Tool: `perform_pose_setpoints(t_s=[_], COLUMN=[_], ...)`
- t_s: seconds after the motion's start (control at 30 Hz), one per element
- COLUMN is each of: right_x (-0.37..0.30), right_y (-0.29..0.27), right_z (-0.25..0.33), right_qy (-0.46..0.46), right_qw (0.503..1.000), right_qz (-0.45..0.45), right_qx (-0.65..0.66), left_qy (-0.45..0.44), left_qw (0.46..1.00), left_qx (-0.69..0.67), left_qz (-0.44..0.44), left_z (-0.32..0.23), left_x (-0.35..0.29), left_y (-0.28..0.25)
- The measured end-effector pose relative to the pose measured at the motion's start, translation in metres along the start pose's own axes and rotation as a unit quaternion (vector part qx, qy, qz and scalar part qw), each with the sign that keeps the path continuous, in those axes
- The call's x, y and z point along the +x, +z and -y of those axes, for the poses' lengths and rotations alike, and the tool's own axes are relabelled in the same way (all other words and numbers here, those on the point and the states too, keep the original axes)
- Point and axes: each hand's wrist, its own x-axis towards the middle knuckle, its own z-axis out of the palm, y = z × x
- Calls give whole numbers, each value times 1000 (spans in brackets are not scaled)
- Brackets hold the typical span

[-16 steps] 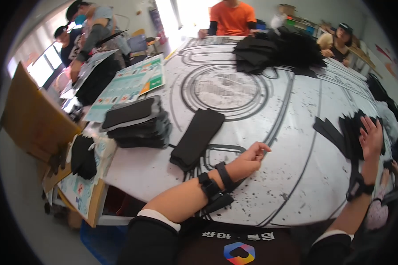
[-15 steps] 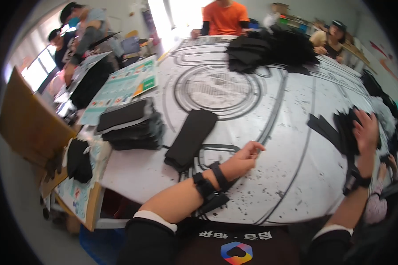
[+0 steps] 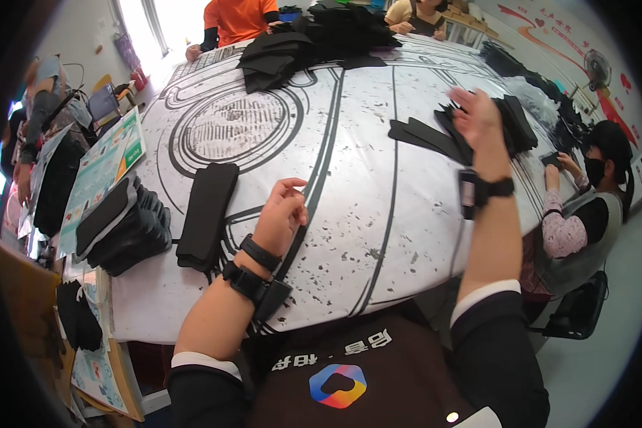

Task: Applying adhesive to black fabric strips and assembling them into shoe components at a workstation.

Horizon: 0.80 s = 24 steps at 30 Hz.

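Note:
My left hand [image 3: 282,214] hovers above the white table, its fingers loosely bent and holding nothing that I can see. Left of it lies a stack of long black flat fabric pieces [image 3: 208,214]. My right hand [image 3: 476,120] is raised with fingers spread, over a fanned heap of similar black pieces [image 3: 515,121] on the right side of the table. Some of these pieces [image 3: 428,140] stick out to the left of that hand. Whether its palm touches the heap, I cannot tell.
A taller stack of black and grey pieces [image 3: 125,221] stands at the table's left edge. A large black pile [image 3: 321,39] lies at the far side. People sit or stand around, one in orange [image 3: 239,20] opposite and one at the right [image 3: 585,207] handling a dark piece.
The view has turned to the right, so the table's contents sit further left in the picture. My right hand has shifted leftward over the black heap. My left hand stays empty.

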Motion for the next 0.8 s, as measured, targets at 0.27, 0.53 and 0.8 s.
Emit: perform_pose_setpoints(t_s=[0.27, 0.53, 0.8], right_x=[-30, -64, -60], right_y=[148, 204, 175], right_z=[-23, -61, -79], right_qy=[4, -400, -154], right_qw=[994, 904, 978], right_qz=[40, -85, 135], right_qx=[99, -126, -33], left_qy=[-52, -4, -78], left_qw=[988, 998, 981], left_qx=[-6, 38, 120], left_qz=[147, 56, 132], left_z=[-3, 1, 10], left_x=[-21, -33, -35], left_y=[54, 77, 57])
